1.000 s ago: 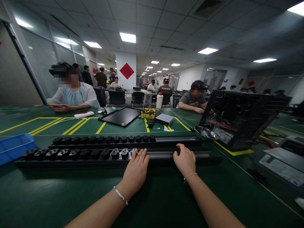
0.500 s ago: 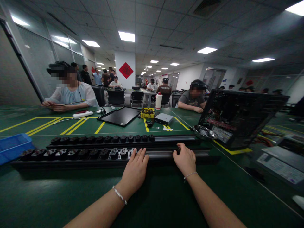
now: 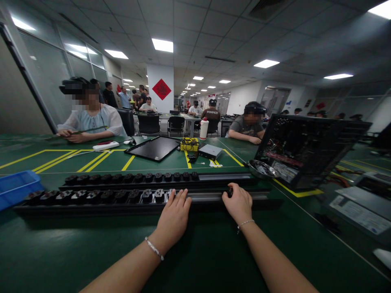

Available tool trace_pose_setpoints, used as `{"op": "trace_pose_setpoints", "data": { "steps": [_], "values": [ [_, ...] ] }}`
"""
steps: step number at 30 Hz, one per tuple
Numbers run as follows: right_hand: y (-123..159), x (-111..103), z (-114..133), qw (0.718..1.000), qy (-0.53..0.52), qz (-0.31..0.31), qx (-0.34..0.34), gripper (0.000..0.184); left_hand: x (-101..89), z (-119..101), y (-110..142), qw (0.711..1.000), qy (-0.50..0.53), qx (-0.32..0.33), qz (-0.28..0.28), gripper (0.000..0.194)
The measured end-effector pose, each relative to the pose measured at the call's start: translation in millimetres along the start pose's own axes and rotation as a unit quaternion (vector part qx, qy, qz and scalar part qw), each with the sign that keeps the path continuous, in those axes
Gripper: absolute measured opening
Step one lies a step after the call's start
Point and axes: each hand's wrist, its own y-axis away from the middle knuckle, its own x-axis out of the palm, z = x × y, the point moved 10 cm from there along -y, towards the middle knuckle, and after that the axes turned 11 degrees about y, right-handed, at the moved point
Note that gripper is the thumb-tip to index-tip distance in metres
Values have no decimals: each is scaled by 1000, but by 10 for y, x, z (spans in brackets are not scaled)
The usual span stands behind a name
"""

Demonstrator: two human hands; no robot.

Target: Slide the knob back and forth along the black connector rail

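Two long black rails lie across the green table in front of me. The near rail (image 3: pixel 100 211) carries a row of round black pieces (image 3: pixel 134 196), some with shiny tops, on its left part. Over the right end of that row my left hand (image 3: pixel 174 211) lies flat, fingers stretched out and covering part of it. My right hand (image 3: pixel 240 201) is closed in a pinch on a small round black piece (image 3: pixel 229 192), above the bare stretch of the same rail. Behind, the far rail (image 3: pixel 224 178) bears a similar row ending left of its bare right part.
A blue bin (image 3: pixel 18 189) stands at the left. To the right are a metal bowl (image 3: pixel 263 169), an open computer case (image 3: pixel 308 150) and a grey boxy unit (image 3: pixel 363 207). A dark flat panel (image 3: pixel 154 148) and a silver drive (image 3: pixel 210 151) lie beyond the rails. Two people sit across.
Both my hands stay nearly where they were, with the right one still pinching the black piece. At the left across the table, a person's hands and the strip they hold have shifted slightly.
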Motion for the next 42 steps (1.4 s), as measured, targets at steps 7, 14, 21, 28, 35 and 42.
{"op": "trace_pose_setpoints", "data": {
  "steps": [7, 14, 21, 28, 35, 42],
  "values": [
    [-39, 31, -13, 1000, -10, 4, 4, 29, 7, 2, -21, 1000, 3, 2, -5, 36],
    [-49, 23, -4, 1000, -9, -1, 3, 25, 3, 2, -31, 1000, 1, 5, -16, 35],
    [-62, 32, -16, 1000, -14, -9, 1, 25, 7, -4, -27, 1000, -6, 8, -8, 37],
    [-66, 37, -9, 1000, -18, 0, 3, 26, 0, 1, -40, 1000, -6, 2, -3, 36],
    [-75, 56, -21, 1000, -22, 5, 6, 26, 2, 3, -42, 1000, -3, 1, 2, 36],
    [-86, 76, -29, 999, -32, 14, 7, 28, -4, 4, -37, 1000, 2, 1, -5, 35]
  ]
}}
